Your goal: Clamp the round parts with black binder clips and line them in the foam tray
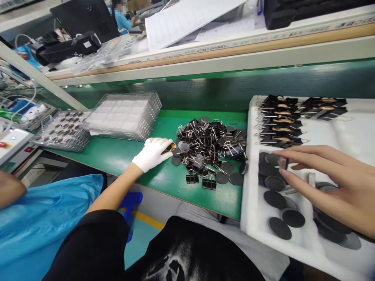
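Note:
My left hand (154, 153), in a white glove, is closed around a small round part (170, 147) with a shiny gold-and-black face, at the left edge of a heap of black binder clips (205, 144). Flat black discs (222, 178) lie among and around the clips. Over the white tray (247, 195) at the right, my bare right hand (325, 179) pinches a small translucent piece (283, 163) between thumb and forefinger; its kind is unclear. Beneath that hand are more black discs (275, 183). A row of binder clips gripping round parts (283, 119) fills the tray's far left.
Stacked clear plastic trays (123, 115) stand at the back left, beside another tray stack holding round parts (63, 128). A shelf (205, 54) with papers (187, 23) runs above the green bench (117, 156). A person in blue (58, 218) sits close at my left.

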A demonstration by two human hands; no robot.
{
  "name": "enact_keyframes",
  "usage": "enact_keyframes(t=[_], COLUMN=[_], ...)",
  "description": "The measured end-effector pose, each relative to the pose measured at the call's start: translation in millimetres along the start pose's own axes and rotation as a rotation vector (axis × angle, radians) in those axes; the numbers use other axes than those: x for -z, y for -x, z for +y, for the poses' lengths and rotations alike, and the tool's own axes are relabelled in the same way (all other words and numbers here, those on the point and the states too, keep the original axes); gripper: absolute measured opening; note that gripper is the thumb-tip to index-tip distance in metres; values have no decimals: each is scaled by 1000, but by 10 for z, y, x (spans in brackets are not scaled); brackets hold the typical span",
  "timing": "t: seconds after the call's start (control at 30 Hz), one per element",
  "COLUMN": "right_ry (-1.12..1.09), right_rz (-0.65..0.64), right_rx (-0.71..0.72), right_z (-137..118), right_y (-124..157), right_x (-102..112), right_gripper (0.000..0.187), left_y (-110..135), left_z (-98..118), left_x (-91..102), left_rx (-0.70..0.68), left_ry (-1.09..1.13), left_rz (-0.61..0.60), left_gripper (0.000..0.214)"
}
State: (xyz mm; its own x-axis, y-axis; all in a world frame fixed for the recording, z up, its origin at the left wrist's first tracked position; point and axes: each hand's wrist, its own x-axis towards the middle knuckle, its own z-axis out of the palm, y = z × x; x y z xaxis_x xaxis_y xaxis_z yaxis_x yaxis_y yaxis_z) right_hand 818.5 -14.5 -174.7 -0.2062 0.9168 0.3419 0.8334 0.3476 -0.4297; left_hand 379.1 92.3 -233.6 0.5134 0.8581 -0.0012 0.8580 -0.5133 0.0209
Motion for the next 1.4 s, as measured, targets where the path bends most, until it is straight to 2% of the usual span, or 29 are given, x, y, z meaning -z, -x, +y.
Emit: enact_keyframes(t=[0.17,0.37,0.53,0.63,0.73,0.8,0.9,0.97,1.07,1.1,1.17,1.23,1.27,1.33,1.4], right_ry=[-270,-397,-483,-710,-934,-1027,-1126,-1167,-1191,-1182,-1114,-978,-898,-757,-678], right_rz=[-71,-140,-157,-164,-144,-111,-75,-99,-126,-79,104,298,351,370,332], right_rx=[-20,-66,-93,-199,-351,-433,-499,-508,-500,-485,-428,-318,-252,-134,-74], right_z=[-115,-90,-74,-97,-132,-151,-174,-191,-219,-228,-240,-242,-239,-227,-206], right_y=[-89,-36,5,-9,-57,-93,-125,-127,-118,-115,-107,-96,-89,-72,-54], right_x=[-64,-165,-165,-143,-132,-142,-176,-199,-218,-221,-224,-224,-221,-209,-189], right_gripper=[34,32,33,37,43,41,37,38,39,37,26,16,16,23,27], left_y=[-215,-236,-244,-274,-330,-377,-444,-495,-603,-645,-727,-795,-823,-871,-917], left_z=[-128,-172,-126,-130,-101,15,392,726,1186,1306,1496,1626,1672,1733,1759], left_x=[83,66,25,54,181,319,536,626,632,611,566,543,542,549,551], left_rx=[-90,-131,-117,-103,-92,-125,-260,-385,-472,-501,-564,-603,-612,-643,-711], left_ry=[-7,-16,-85,-121,-141,-148,-137,-110,-27,12,95,159,173,174,162], left_rz=[-69,-46,18,82,200,323,446,383,288,266,234,220,223,278,397], left_gripper=[30,23,24,25,27,25,22,22,22,22,22,24,28,36,35])
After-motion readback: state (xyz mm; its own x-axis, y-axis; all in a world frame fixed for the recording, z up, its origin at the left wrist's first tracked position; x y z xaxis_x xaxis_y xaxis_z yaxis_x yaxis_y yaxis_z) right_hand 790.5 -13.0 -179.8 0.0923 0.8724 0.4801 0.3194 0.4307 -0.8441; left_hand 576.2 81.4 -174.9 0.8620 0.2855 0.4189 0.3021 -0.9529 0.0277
